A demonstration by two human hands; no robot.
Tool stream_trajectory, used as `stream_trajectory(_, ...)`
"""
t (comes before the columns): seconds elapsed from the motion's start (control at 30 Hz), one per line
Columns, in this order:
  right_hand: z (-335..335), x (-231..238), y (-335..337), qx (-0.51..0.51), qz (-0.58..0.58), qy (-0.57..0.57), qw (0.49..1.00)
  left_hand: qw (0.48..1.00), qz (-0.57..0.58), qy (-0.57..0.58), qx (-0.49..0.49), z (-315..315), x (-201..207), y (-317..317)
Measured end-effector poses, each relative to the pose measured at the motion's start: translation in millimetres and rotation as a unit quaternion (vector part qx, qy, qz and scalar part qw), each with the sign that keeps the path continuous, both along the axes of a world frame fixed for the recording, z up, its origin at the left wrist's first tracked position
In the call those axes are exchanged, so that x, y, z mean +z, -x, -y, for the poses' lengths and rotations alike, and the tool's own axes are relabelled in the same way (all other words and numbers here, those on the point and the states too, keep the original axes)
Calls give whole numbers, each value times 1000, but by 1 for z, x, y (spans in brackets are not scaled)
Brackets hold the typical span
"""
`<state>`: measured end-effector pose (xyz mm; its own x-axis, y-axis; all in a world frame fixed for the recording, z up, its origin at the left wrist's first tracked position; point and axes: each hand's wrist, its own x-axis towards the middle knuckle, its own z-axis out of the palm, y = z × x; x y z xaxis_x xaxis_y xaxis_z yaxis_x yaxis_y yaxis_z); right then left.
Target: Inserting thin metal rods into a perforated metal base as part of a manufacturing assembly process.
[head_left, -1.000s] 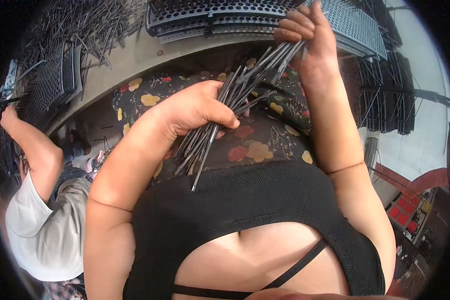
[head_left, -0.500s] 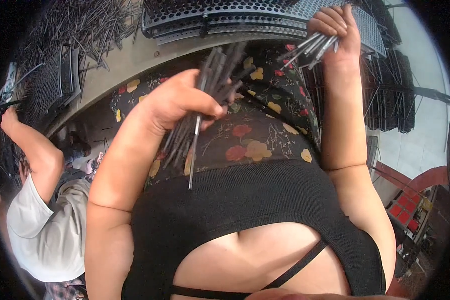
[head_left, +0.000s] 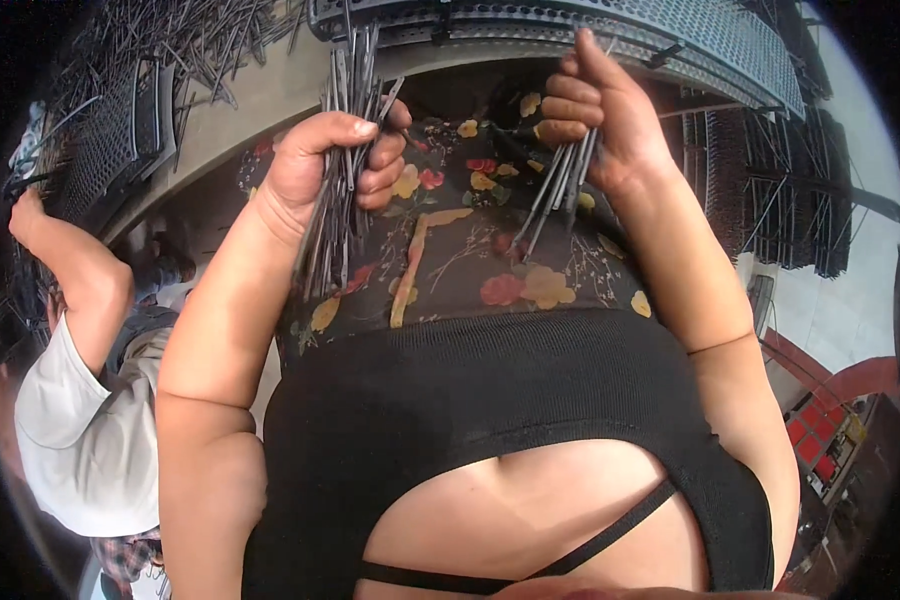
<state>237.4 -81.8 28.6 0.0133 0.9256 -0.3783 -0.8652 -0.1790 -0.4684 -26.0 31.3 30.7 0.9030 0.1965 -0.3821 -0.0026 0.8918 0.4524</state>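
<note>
My left hand (head_left: 335,165) is wrapped round a thick bundle of thin dark metal rods (head_left: 352,75). The rods stick out above the fist and hang below it, slightly fanned. To the right, my right hand (head_left: 605,115) is closed on a smaller bunch of similar rods (head_left: 562,190), whose lower ends slant down to the left. The two bunches are apart, both held over the flowered cloth (head_left: 480,255) of my lap. What the rods are for, or their exact kind, does not show.
A perforated metal tray (head_left: 690,35) runs along the far side, beside a table edge (head_left: 260,95). Many loose rods (head_left: 215,40) lie heaped at the far left, near another perforated rack (head_left: 120,130). Dark rods hang in racks (head_left: 800,190) at right. A person in a light shirt (head_left: 95,430) works at left.
My left hand has moved left and its bundle is more upright. My right hand has come down and left from above the tray, its rods now in front of my lap.
</note>
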Motion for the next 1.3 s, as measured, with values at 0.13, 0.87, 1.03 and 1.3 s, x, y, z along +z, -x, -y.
stream_trajectory(0.13,-2,-12,15,32,-39,3,999,1000,17,4,-5,1,-2,7)
stream_trajectory(0.87,8,33,66,131,116,-95,980,988,154,29,6,-2,-5,17)
stream_trajectory(1.03,13,27,71,117,266,-105,951,986,168,15,3,-2,-2,15)
stream_trajectory(1.3,-3,24,79,144,383,-102,907,985,172,-15,6,3,3,12)
